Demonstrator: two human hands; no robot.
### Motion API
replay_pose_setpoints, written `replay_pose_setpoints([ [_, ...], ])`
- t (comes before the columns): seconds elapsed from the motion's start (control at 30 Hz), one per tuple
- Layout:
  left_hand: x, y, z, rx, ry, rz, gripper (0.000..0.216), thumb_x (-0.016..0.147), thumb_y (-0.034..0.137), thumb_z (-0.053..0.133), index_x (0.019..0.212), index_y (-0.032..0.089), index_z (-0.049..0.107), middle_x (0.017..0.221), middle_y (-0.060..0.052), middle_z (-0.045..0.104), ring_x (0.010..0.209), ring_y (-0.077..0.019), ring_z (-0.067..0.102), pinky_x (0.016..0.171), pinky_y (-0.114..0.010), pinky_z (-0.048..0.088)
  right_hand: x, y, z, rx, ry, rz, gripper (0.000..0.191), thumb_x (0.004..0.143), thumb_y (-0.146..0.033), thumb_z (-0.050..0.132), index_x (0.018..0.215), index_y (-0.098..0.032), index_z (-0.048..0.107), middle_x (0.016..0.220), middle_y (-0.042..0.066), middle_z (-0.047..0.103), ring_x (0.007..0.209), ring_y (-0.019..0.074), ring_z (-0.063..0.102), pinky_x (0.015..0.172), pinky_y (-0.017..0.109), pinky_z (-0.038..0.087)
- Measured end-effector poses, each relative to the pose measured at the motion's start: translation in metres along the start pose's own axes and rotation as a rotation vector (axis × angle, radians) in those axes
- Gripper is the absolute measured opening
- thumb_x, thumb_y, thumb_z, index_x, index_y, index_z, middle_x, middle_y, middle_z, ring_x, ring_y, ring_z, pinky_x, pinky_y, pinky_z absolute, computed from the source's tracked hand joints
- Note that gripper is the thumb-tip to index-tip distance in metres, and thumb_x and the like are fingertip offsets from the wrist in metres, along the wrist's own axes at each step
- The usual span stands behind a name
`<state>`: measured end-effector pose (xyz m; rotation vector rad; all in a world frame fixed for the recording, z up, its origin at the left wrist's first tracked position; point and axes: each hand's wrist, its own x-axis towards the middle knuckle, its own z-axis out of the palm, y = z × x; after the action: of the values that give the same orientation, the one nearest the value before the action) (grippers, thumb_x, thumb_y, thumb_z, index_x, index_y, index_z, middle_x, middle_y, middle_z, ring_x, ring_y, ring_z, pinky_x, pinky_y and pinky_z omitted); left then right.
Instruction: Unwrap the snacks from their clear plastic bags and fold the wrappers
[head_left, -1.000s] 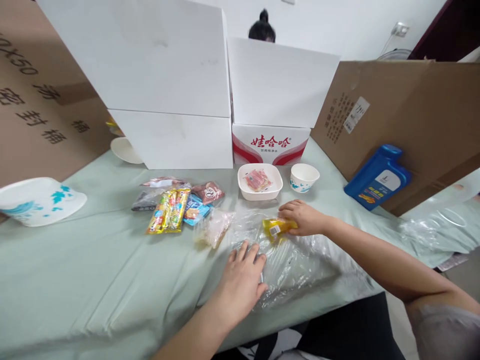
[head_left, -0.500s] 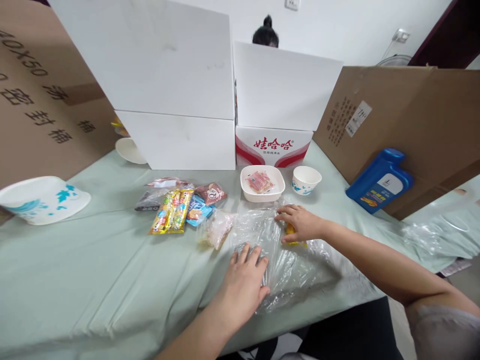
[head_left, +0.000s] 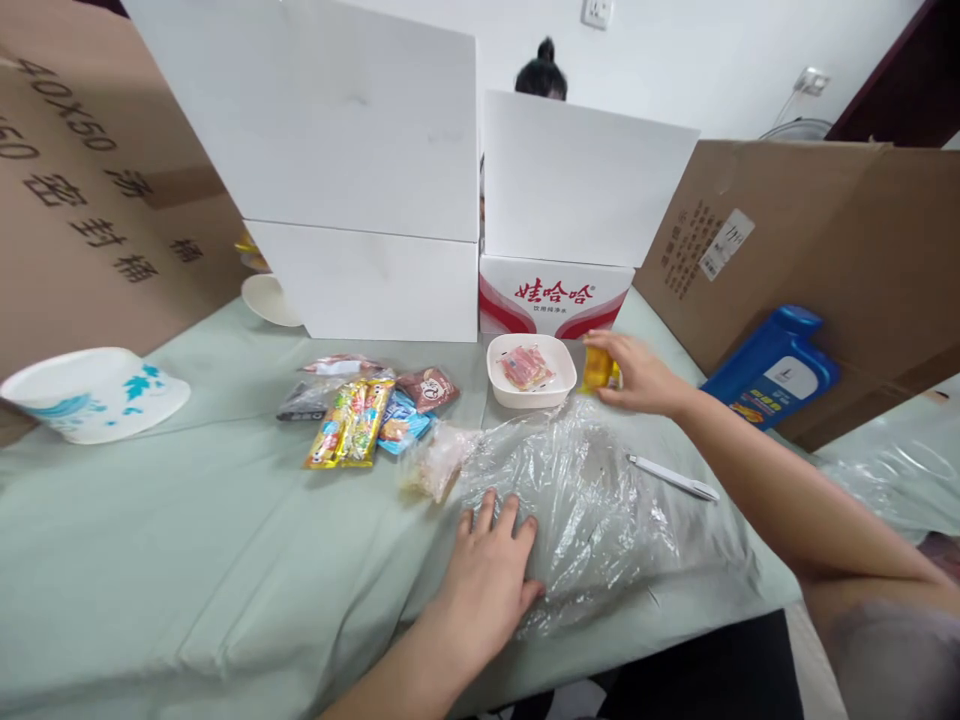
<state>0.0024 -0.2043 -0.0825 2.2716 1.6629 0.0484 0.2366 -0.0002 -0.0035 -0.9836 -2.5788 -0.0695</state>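
My left hand (head_left: 491, 575) lies flat, fingers spread, on the near left part of a clear plastic bag (head_left: 577, 510). My right hand (head_left: 637, 372) grips a small yellow packet (head_left: 596, 368) above the cloth, just right of a white tray (head_left: 568, 375) that holds a pink-and-clear packet (head_left: 525, 367). The small paper cup beside the tray is hidden behind this hand. To the left of the bag lie a pale pinkish packet (head_left: 442, 458), a blue packet (head_left: 403, 424), yellow wrapped snacks (head_left: 351, 423) and a brown packet (head_left: 429, 388).
A white pen (head_left: 673, 478) rests at the bag's right side. The blue bottle (head_left: 780, 370) leans by a cardboard box (head_left: 847, 240). White boxes (head_left: 360, 280) stand at the back, and a person's head (head_left: 541, 75) shows above them. A large paper bowl (head_left: 97, 395) sits at left.
My right hand has lifted the yellow packet off the plastic bag and carried it forward toward the paper cup. The pen has come into sight. My left hand stays on the bag.
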Motion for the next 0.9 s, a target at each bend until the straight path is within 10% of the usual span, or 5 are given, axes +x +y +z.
replay_pose_setpoints([
  [0.23, 0.003, -0.004, -0.001, 0.027, 0.006, 0.026, 0.055, 0.076, 0.039, 0.074, 0.127, 0.023, 0.059, 0.144, -0.013, 0.048, 0.138, -0.0423, 0.035, 0.11, -0.059, 0.032, 0.076, 0.005, 0.043, -0.246, -0.303, -0.066, 0.055, 0.065, -0.019, 0.065, 0.12, -0.019, 0.064, 0.143, 0.012, 0.051, 0.134, 0.0367, 0.039, 0.11, 0.058, 0.021],
  [0.4, 0.004, -0.008, 0.001, 0.014, 0.058, 0.069, 0.055, 0.074, 0.042, 0.077, 0.123, 0.024, 0.06, 0.14, -0.012, 0.051, 0.137, -0.0406, 0.037, 0.109, -0.057, 0.034, 0.079, -0.001, 0.059, -0.148, -0.372, -0.061, 0.045, 0.079, -0.015, 0.055, 0.122, -0.016, 0.064, 0.138, 0.012, 0.057, 0.131, 0.0278, 0.046, 0.108, 0.046, 0.034],
  [0.57, 0.004, -0.01, 0.004, 0.013, 0.126, 0.068, 0.052, 0.076, 0.041, 0.074, 0.122, 0.023, 0.06, 0.143, -0.013, 0.047, 0.138, -0.0389, 0.035, 0.108, -0.056, 0.035, 0.011, -0.025, 0.059, 0.019, -0.084, -0.098, 0.035, 0.093, -0.027, 0.047, 0.123, -0.016, 0.063, 0.133, 0.013, 0.06, 0.127, 0.0247, 0.05, 0.108, 0.046, 0.037],
  [0.77, 0.012, -0.012, 0.004, 0.043, 0.212, 0.049, 0.049, 0.082, 0.039, 0.07, 0.126, 0.021, 0.059, 0.142, -0.014, 0.049, 0.134, -0.0369, 0.041, 0.106, -0.054, 0.038, -0.116, -0.061, 0.073, 0.041, -0.332, -0.083, 0.063, 0.092, -0.053, 0.051, 0.143, -0.017, 0.045, 0.153, 0.016, 0.037, 0.145, 0.034, 0.024, 0.113, 0.059, 0.027],
  [0.9, 0.017, -0.013, 0.004, 0.075, 0.164, 0.017, 0.049, 0.082, 0.037, 0.069, 0.127, 0.019, 0.058, 0.143, -0.015, 0.049, 0.135, -0.0385, 0.039, 0.107, -0.054, 0.038, -0.164, -0.051, 0.064, 0.04, -0.16, 0.083, 0.046, 0.098, -0.041, 0.044, 0.137, -0.019, 0.052, 0.146, 0.014, 0.048, 0.139, 0.0304, 0.036, 0.11, 0.054, 0.034],
])
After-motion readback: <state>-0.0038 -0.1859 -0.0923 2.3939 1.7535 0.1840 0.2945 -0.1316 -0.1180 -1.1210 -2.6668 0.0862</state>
